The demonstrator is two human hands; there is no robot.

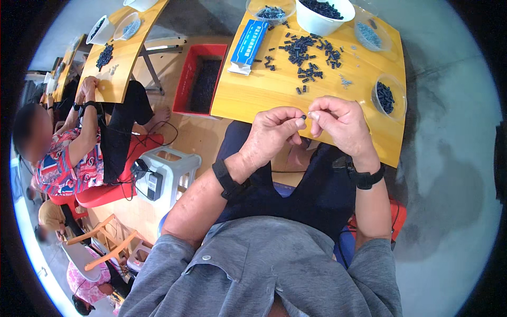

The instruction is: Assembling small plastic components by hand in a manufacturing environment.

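My left hand (272, 132) pinches a small black piece (303, 117) between thumb and forefinger, above the near edge of the yellow table (240, 98). Close beside it, my right hand (343, 126) has thumb and forefinger pressed together at the piece; whatever they hold is too small to make out. Beyond the hands lies a loose pile of short black cylindrical pieces (300, 48). A few tiny grey parts (345, 82) lie to its right. A clear bowl (402, 105) of black pieces stands right of my right hand.
At the far side stand a white tub (316, 24) of black pieces and a clear bowl (388, 41) of blue-grey bits. A blue-and-white box (248, 45) lies at the table's left. A red bin (185, 87) sits on the floor. Another person (79, 153) works at the left table.
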